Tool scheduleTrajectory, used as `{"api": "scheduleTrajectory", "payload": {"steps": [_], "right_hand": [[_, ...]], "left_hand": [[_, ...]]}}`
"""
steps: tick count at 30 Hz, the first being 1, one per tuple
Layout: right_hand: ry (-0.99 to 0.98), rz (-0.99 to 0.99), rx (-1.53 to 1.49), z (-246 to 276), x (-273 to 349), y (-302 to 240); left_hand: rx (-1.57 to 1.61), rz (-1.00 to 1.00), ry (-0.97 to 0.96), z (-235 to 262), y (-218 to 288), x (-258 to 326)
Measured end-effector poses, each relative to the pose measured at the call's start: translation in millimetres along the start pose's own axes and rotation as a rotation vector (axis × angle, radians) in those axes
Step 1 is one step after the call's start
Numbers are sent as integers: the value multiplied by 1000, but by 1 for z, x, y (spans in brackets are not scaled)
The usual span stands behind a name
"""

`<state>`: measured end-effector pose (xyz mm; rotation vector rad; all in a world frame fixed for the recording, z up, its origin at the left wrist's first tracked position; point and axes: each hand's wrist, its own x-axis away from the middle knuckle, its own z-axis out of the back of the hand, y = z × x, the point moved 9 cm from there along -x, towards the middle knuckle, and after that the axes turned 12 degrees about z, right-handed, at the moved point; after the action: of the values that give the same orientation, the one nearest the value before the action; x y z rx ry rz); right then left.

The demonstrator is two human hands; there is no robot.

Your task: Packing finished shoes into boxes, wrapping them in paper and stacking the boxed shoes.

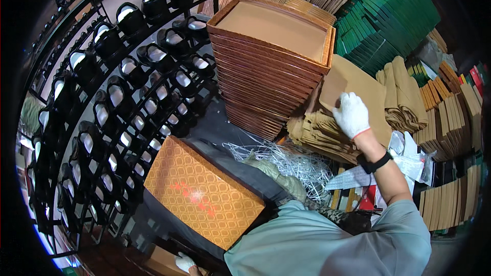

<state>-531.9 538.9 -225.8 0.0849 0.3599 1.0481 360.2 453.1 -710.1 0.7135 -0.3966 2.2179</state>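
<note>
My right hand point(352, 115), in a white glove, reaches forward with curled fingers on a sheet of brown kraft paper point(358, 83). The sheet lies over a pile of folded brown paper point(325, 132). Low at the left, my gloved left hand point(184, 262) is closed at the edge of a brown cardboard box point(162, 260); its fingers show only in part. Across my lap rests an orange patterned shoebox point(204, 189) with red lettering on top. Ahead stands a tall stack of nested box lids point(271, 79), the top one with its brown inside facing up.
Racks of black shoes point(120, 92) with white insoles fill the left. Shredded white strips point(286, 161) lie between my legs and the stack. Green flat boxes point(386, 20) are piled at the back right. Brown folded cardboard pieces point(452, 199) stand in rows at right.
</note>
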Motion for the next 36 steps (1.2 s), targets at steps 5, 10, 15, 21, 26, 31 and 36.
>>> {"api": "scheduleTrajectory", "payload": {"steps": [5, 10, 15, 21, 26, 31, 36], "right_hand": [[-141, 39, -150, -29, -7, 51], [-330, -160, -687, -26, -20, 85], [-299, -325, -1690, 6, -14, 53], [-441, 49, -2012, 146, -67, -179], [-570, 419, -1772, 189, -119, -337], [352, 1138, -664, 324, -195, -469], [1083, 1291, -901, 485, -192, -631]], "left_hand": [[599, -733, 599, 178, 118, 195], [307, -1287, 595, 298, 230, 403], [-62, -1463, 266, 289, 297, 430], [649, -1608, -560, 325, 352, 523], [954, -1175, -607, 311, 392, 515], [1425, -646, -979, 320, 296, 409], [1078, -761, -173, 276, 254, 328]]}}
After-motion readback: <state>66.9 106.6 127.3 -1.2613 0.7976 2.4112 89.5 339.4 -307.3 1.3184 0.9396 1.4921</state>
